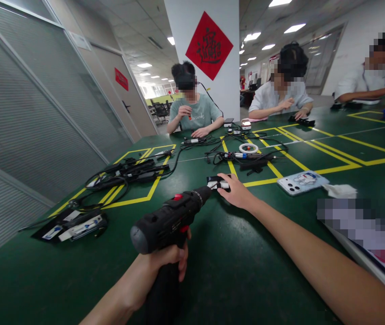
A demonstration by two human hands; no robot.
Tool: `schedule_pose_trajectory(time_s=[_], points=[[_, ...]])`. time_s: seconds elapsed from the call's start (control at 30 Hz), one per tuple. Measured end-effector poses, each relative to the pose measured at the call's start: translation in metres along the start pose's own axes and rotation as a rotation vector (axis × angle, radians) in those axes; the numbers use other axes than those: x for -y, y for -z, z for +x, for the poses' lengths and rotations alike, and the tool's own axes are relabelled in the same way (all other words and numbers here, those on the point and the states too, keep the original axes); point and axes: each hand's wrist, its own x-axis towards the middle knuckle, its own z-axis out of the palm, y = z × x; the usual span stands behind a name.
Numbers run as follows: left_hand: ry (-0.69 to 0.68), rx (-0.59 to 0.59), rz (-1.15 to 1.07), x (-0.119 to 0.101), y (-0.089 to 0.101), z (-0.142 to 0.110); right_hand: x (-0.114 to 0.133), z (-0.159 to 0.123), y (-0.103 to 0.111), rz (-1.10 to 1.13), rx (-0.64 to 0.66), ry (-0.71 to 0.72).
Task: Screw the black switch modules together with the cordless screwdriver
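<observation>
My left hand point(170, 259) is wrapped round the grip of a black cordless drill point(168, 220) with red switches. The drill points forward and to the right, its bit at a small black-and-white part point(224, 184) lying on the table. Whether the bit touches the part I cannot tell. My right hand point(235, 193) grips that part from its right side, fingers over the top and thumb near the bit. My right hand covers some of the part.
On the green table point(111, 271) lie black cabled assemblies point(134, 171) and a black-and-white part point(82, 225) at left. More cabled tools point(246, 156), a white ring point(248, 148), a phone point(302, 182) and crumpled tissue point(341, 191) lie ahead and right. Several people sit opposite.
</observation>
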Motion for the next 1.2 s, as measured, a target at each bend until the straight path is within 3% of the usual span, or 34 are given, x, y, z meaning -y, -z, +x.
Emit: schedule_pose_trajectory(time_s=[0.27, 0.83, 1.2], points=[[0.016, 0.046, -0.026, -0.0001, 0.0030, 0.0016, 0.0017, -0.0006, 0.0010, -0.006, -0.006, 0.017], [0.021, -0.006, -0.039, 0.0006, 0.0015, -0.0002, 0.0000, -0.0008, -0.0002, -0.004, -0.011, 0.015], [0.027, 0.051, -0.028, 0.0026, 0.0063, 0.0019, -0.0009, 0.0000, -0.0008, -0.005, -0.008, 0.017]])
